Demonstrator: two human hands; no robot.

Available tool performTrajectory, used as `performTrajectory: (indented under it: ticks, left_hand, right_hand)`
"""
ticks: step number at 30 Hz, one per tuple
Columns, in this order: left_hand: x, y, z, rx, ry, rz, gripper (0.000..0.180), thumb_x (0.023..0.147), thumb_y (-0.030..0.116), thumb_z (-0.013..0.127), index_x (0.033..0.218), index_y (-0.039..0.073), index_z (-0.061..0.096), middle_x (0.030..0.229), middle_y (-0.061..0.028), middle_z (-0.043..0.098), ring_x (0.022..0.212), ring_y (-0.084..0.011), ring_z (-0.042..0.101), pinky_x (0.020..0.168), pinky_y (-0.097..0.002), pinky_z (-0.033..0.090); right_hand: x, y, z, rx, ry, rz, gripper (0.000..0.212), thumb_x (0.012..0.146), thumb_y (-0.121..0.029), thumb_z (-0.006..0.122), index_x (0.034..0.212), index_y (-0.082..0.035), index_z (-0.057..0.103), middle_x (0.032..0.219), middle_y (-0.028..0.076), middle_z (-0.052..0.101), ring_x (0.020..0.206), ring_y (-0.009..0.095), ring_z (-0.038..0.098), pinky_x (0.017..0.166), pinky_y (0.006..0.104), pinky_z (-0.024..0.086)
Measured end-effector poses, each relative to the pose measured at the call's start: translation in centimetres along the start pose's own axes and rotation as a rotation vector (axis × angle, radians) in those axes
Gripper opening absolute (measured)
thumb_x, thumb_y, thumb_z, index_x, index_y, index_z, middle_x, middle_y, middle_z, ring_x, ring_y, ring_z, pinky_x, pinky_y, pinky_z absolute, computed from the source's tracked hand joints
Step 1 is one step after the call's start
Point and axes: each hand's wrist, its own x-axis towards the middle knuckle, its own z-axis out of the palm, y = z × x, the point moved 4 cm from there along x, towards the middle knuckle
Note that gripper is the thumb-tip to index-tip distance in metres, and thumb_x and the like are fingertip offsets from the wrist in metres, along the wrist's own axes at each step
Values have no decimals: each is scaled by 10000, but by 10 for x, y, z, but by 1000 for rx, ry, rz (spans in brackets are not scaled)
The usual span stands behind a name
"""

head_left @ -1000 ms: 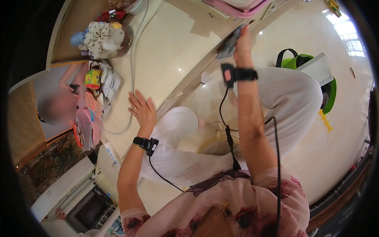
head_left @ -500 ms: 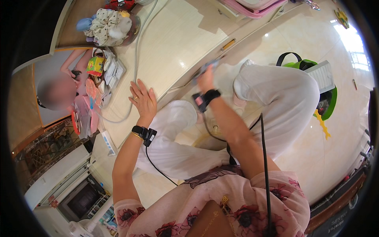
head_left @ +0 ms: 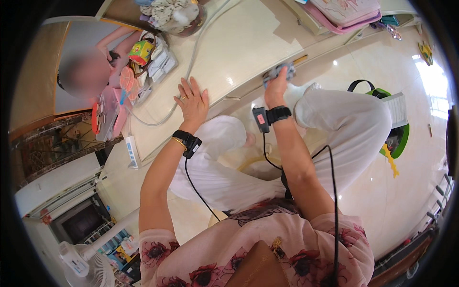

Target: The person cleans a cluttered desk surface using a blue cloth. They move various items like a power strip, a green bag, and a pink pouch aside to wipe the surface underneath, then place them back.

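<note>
My left hand (head_left: pixel 193 103) lies flat near the front edge of the cream desk (head_left: pixel 239 45), fingers spread, a ring on one finger. It holds nothing, and a grey cable (head_left: pixel 190 67) runs right beside its fingertips. In my right hand (head_left: pixel 276 93) is a bunched grey-blue cloth (head_left: pixel 278 72), held against the desk's front face. Close by the cloth is a gold drawer handle (head_left: pixel 300 59). Each wrist wears a black strap with a small box, and a black lead hangs from each.
A mirror (head_left: pixel 71 40), a clear bowl of scrunchies (head_left: pixel 184 24) and assorted small items stand on the desk. Pink cases (head_left: pixel 342 12) sit at the far right. A green bag (head_left: pixel 401 134) is on the tiled floor beyond my right knee; a white fan (head_left: pixel 79 260) stands lower left.
My right hand has moved the cloth along the desk front, closer to the gold handle. My left hand keeps its place on the desk. The whole view has shifted a little.
</note>
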Motion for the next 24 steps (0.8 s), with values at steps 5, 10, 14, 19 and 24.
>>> performTrajectory:
  ticks: [5,10,14,19,24]
  left_hand:
    - [13,11,-2,-83,18,17,640,934,413,357,1416,33,176,1446,-287,118,1296,-499,184,957,-704,168]
    - [-7,-10,3,-36,18,-68,643,936,435,345,1424,57,163,1454,-274,117,1302,-485,193,972,-686,172]
    - [6,-5,1,-76,-10,-26,656,916,456,392,1434,120,173,1468,-215,145,1325,-419,207,979,-674,200]
    - [17,-59,-38,-2,-343,152,632,881,316,509,1430,224,208,1492,6,186,1360,-245,211,1013,-647,205]
    - [6,-93,-60,69,-319,179,630,818,106,550,1384,121,275,1333,-102,410,1233,-291,394,1023,-594,240]
  right_hand:
    - [-23,125,-11,248,-95,410,484,933,-525,292,1140,-134,485,1043,16,545,985,240,471,921,395,350]
    - [-107,7,56,125,-277,469,389,942,-480,327,994,-131,491,838,5,520,807,183,489,816,373,396]
    - [-77,-74,35,224,-784,-28,254,966,-351,382,890,-136,496,841,16,514,798,168,473,787,320,383]
    - [-36,-123,46,-1701,-408,-1188,443,937,-310,426,1285,-38,460,1349,156,402,1238,333,382,1039,425,291]
    - [-89,-46,49,-1825,-522,-1353,347,913,-214,465,1233,-105,543,1325,144,443,1189,345,429,1020,445,314]
